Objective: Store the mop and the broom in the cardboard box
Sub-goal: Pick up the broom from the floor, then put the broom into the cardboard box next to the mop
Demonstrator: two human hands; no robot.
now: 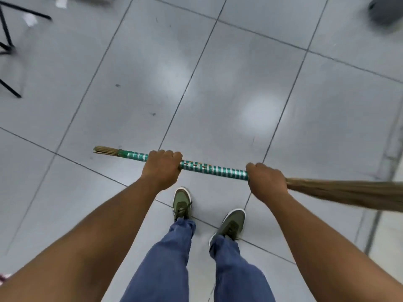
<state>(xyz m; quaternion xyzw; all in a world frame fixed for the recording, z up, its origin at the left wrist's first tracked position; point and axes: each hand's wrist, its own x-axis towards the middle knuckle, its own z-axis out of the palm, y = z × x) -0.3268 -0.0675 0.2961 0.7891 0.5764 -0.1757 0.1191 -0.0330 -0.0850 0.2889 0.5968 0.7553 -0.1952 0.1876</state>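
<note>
I hold a grass broom [214, 168] level across my body, above the floor. Its handle is wrapped in green and silver bands, and a short tuft of straw sticks out at the left end. The brown bristles fan out to the right and run off the frame edge. My left hand [160, 168] is closed over the handle near its left end. Where the handle meets the bristles, my right hand [267, 180] grips it. Neither the mop nor the cardboard box is in view.
Grey floor tiles [229, 88] with dark grout lines fill the view. Thin black metal legs [6, 46] stand at the far left. A dark grey object [386, 9] sits at the top right corner. My feet in green shoes [182, 203] stand below the broom.
</note>
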